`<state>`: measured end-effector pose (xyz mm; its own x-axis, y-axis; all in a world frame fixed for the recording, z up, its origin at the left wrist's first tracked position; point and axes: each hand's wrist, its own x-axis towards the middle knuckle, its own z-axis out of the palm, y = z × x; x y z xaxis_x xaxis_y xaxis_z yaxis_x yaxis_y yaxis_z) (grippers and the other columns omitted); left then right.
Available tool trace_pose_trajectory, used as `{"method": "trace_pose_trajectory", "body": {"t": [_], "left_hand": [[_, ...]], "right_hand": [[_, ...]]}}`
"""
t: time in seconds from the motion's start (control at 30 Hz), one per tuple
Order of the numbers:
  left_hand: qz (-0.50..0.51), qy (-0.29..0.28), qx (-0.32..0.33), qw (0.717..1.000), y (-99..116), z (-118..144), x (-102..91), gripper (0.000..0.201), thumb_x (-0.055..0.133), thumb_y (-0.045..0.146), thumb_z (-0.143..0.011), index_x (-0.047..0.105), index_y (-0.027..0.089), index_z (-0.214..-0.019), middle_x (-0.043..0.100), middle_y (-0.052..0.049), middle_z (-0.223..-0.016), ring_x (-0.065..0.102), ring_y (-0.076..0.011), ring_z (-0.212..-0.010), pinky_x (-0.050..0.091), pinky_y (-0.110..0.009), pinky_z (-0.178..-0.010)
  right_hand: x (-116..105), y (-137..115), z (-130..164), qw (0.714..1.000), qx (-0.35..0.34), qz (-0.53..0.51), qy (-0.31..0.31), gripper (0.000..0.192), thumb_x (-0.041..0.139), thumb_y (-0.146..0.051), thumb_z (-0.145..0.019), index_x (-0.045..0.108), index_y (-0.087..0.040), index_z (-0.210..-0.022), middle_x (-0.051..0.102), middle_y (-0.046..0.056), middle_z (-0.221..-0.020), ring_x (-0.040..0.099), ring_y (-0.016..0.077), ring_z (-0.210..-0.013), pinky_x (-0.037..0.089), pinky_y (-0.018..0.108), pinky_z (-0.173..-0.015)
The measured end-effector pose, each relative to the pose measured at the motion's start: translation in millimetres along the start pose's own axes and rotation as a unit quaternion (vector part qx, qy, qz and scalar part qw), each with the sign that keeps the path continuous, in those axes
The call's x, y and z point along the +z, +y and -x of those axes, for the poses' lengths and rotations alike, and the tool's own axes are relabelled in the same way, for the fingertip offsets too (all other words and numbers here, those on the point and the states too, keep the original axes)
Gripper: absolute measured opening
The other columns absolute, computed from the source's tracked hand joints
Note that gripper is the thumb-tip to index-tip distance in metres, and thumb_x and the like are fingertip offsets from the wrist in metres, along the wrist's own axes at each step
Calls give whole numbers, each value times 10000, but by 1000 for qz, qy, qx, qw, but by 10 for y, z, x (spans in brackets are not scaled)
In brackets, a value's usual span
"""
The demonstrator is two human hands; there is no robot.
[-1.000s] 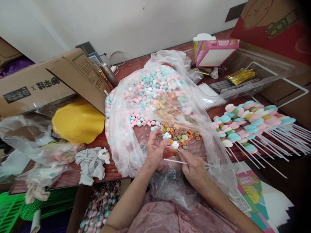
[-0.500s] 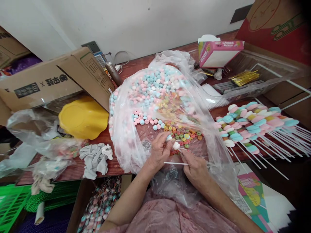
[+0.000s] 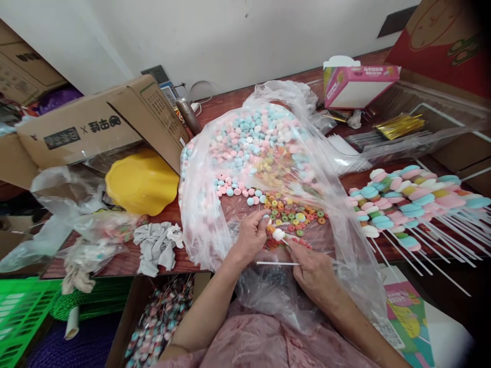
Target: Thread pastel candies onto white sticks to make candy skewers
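A reddish-brown wooden table (image 3: pixel 226 99) was seen, and its middle was mostly covered by a clear plastic bag (image 3: pixel 203 235), in which round marshmallows (image 3: pixel 245 130) of pink, blue and white were spread. To the left of the bag a cardboard box (image 3: pixel 82 128) was placed; to the right, candy skewers (image 3: pixel 414 197) were laid in a heap, their bare ends directed to the right and toward the person. Over the near part of the bag both hands were held, close but apart. The left hand (image 3: pixel 250 236) was half closed, with bent fingers, and a pale blue piece (image 3: pixel 267 218) appeared to be pinched at its fingertips. The right hand (image 3: pixel 311 261) was closed more tightly: a white stick (image 3: pixel 284 240) was pinched between thumb and forefinger, and a second stick (image 3: pixel 276 263), bare, was gripped lower, pointed to the left. Just beyond the hands, colourful ring candies (image 3: pixel 295 212) were scattered. Between the hands, a white marshmallow (image 3: pixel 279 234) and a small orange ring (image 3: pixel 270 229) were threaded on the pinched stick.
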<state>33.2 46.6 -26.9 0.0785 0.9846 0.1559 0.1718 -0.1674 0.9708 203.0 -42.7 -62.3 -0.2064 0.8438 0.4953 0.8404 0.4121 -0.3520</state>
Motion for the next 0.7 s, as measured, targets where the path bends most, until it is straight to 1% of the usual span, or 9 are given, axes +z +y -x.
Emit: {"method": "trace_pose_trajectory", "body": {"t": [0.07, 0.13, 0.2, 0.3, 0.33, 0.4, 0.5, 0.6, 0.7], "left_hand": [[-29, 20, 50, 998, -61, -3, 26, 182, 694, 306, -850, 784, 209, -975, 776, -74, -909, 720, -218, -858, 593, -341, -760], [-36, 40, 58, 997, -105, -39, -3, 186, 674, 320, -869, 781, 217, -981, 769, -66, -885, 715, -209, -819, 588, -331, -730], [-25, 79, 38, 996, -118, -112, -94, 203, 696, 347, -853, 776, 208, -978, 748, -43, -796, 680, -167, -674, 560, -286, -636], [49, 124, -47, 990, -58, -231, -264, 320, 736, 405, -815, 750, 164, -1025, 672, 12, -629, 577, -101, -481, 479, -219, -488], [91, 121, -75, 986, -18, -255, -301, 370, 756, 424, -794, 738, 149, -1041, 666, 17, -623, 578, -96, -475, 469, -208, -469], [182, 86, -117, 972, 77, -261, -317, 476, 809, 440, -735, 717, 138, -1092, 712, -7, -718, 647, -114, -548, 502, -211, -490], [294, 23, -158, 942, 207, -183, -223, 595, 877, 405, -664, 685, 163, -1173, 756, -34, -860, 727, -158, -689, 569, -239, -583], [345, -10, -184, 920, 277, -79, -113, 543, 896, 372, -653, 702, 160, -1114, 773, -59, -933, 755, -183, -774, 583, -247, -642], [360, -22, -190, 913, 296, -25, -53, 468, 888, 384, -670, 722, 162, -1047, 780, -80, -1004, 766, -205, -831, 584, -260, -673]], "right_hand": [[-38, -28, -8, 1000, 0, 4, -8, 436, 419, -38, -834, 708, -133, -1145, 794, 119, -998, 767, 216, -805, 610, 312, -694], [-79, -47, 3, 1000, -1, 4, -12, 432, 411, -35, -833, 717, -128, -1123, 798, 118, -961, 764, 213, -753, 608, 310, -663], [-120, -41, 37, 1000, 3, -2, -10, 431, 407, -39, -835, 723, -129, -1115, 800, 115, -957, 767, 217, -753, 616, 321, -665], [-173, 7, 96, 999, 31, -24, -2, 454, 421, -56, -821, 719, -154, -1148, 797, 106, -1026, 775, 228, -827, 629, 344, -715], [-187, 20, 104, 999, 41, -33, 1, 474, 427, -61, -809, 714, -164, -1171, 794, 100, -1050, 775, 229, -848, 630, 347, -726], [-207, 26, 90, 997, 55, -48, 8, 522, 433, -65, -780, 703, -176, -1212, 790, 92, -1074, 773, 232, -867, 631, 351, -731], [-221, -18, 7, 997, 54, -54, 12, 559, 426, -58, -758, 695, -173, -1234, 789, 90, -1075, 771, 236, -878, 631, 361, -748], [-208, -60, -68, 998, 44, -49, 12, 551, 423, -42, -754, 699, -162, -1217, 789, 92, -1078, 772, 230, -877, 631, 352, -760], [-170, -59, -74, 998, 52, -35, 12, 568, 427, -33, -748, 700, -185, -1222, 789, 78, -1081, 771, 227, -873, 630, 343, -732]]}}
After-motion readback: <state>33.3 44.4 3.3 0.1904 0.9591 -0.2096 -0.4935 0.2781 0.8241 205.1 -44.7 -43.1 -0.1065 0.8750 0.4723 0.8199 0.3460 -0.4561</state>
